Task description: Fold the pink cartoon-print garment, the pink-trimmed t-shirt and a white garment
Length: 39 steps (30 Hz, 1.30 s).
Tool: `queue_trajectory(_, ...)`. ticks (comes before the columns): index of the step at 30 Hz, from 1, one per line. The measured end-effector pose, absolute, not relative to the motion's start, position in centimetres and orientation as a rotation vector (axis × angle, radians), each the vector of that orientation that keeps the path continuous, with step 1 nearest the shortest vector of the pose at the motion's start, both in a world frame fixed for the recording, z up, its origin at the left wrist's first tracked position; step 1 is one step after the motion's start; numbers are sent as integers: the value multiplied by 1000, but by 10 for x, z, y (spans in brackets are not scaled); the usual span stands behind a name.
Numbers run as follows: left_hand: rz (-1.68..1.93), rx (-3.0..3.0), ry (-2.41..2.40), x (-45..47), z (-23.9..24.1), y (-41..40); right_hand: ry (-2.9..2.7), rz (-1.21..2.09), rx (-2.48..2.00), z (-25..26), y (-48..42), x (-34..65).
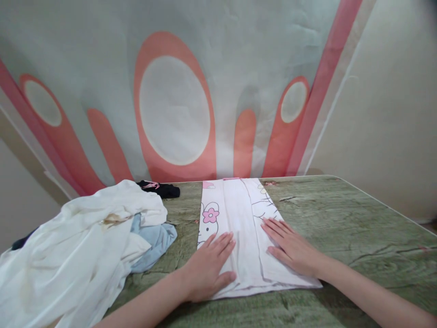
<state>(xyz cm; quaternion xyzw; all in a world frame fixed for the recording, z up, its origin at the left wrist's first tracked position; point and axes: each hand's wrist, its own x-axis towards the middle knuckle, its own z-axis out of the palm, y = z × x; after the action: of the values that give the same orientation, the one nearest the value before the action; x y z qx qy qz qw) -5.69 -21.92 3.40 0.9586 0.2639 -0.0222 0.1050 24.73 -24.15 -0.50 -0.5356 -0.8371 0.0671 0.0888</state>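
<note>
A white garment (244, 218) with a pink-flower cartoon print lies folded into a long strip on the green table (358, 228), running away from me. My left hand (210, 266) rests flat on its near left part, fingers stretched out. My right hand (290, 246) lies flat on its near right part, fingers spread and pointing left. Neither hand holds anything.
A heap of white clothing (75, 250) with a light blue piece (155, 241) sits on the table's left. A dark garment (164, 189) with a pink bit lies behind it. A sheet with red and white ovals (177, 109) hangs as backdrop.
</note>
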Motion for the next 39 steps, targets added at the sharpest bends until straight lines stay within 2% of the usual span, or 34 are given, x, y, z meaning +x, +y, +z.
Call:
queue_trajectory(6,-89,2686,622,-72,58,-238,-2517,340,-1515,3,-254,251)
queue_trajectory(9,2,2653,762,-87,62,-217,-2433,393,-1541,9,-248,276)
queue_trajectory(12,85,2740,900,-107,61,-192,-2365,271,-1600,12,-243,308)
queue_trajectory(16,-34,2893,765,-124,63,-186,-2507,202,-1524,15,-255,327)
queue_trajectory(22,-148,2958,574,-123,71,-220,-2829,-123,-1144,18,-286,320)
queue_trajectory(27,-47,3008,598,-124,63,-233,-2849,-341,-937,13,-294,321)
queue_trajectory(32,113,2983,581,-123,58,-231,-2700,-149,-955,4,-286,319)
queue_trajectory(39,241,2738,643,-121,68,-228,-2457,281,-1127,5,-286,306)
